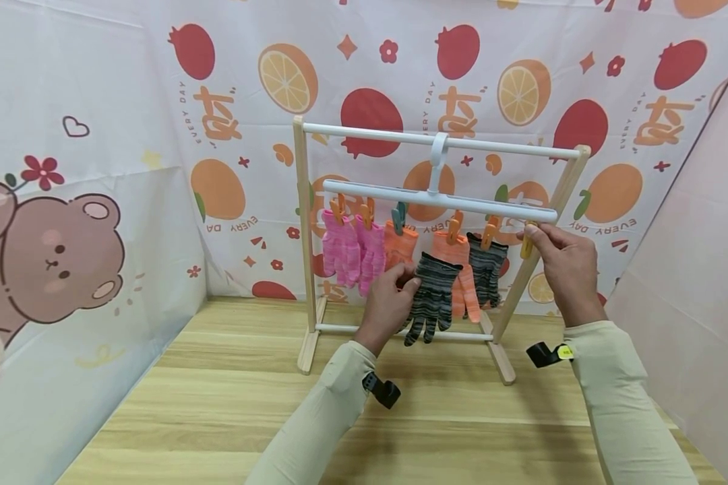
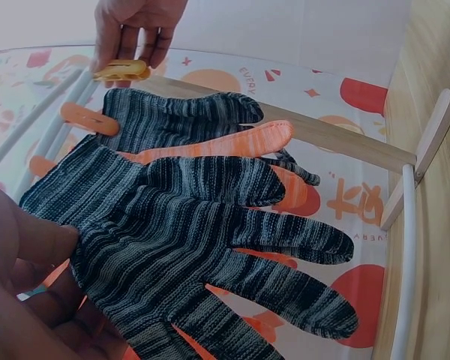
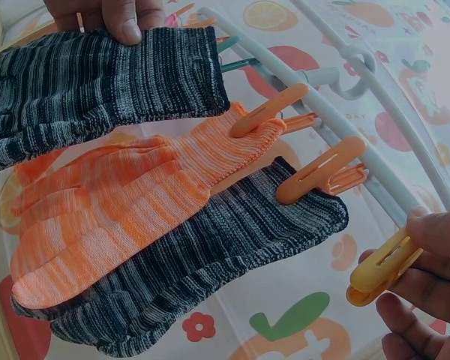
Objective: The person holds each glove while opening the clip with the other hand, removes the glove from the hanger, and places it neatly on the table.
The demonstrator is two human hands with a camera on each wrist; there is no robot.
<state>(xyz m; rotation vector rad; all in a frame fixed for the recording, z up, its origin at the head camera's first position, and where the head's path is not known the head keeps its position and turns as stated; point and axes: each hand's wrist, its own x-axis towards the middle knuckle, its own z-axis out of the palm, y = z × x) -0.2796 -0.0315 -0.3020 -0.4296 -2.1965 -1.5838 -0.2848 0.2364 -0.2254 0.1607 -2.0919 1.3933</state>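
Observation:
My left hand (image 1: 388, 303) pinches a black-and-grey striped knit glove (image 1: 438, 289) near its cuff, and the glove's fingers hang downward. At the right end of the white hanger bar (image 1: 388, 193), my right hand (image 1: 569, 269) grips a yellow clothespin (image 3: 382, 266) between thumb and fingers. Orange clothespins (image 3: 322, 169) hold another striped glove (image 3: 210, 255) and an orange glove (image 3: 112, 206) just behind the held one. Farther left on the bar, a teal clothespin (image 1: 398, 219) holds a second orange glove (image 1: 399, 246), partly hidden by my left hand.
Two pink gloves (image 1: 341, 249) hang from orange clothespins at the bar's left end. A hook (image 1: 439, 151) hangs the bar from a drying rack with wooden posts (image 1: 304, 229) and white rods. The rack stands on a wood-grain table (image 1: 218, 404) before a fruit-print backdrop (image 1: 236, 54).

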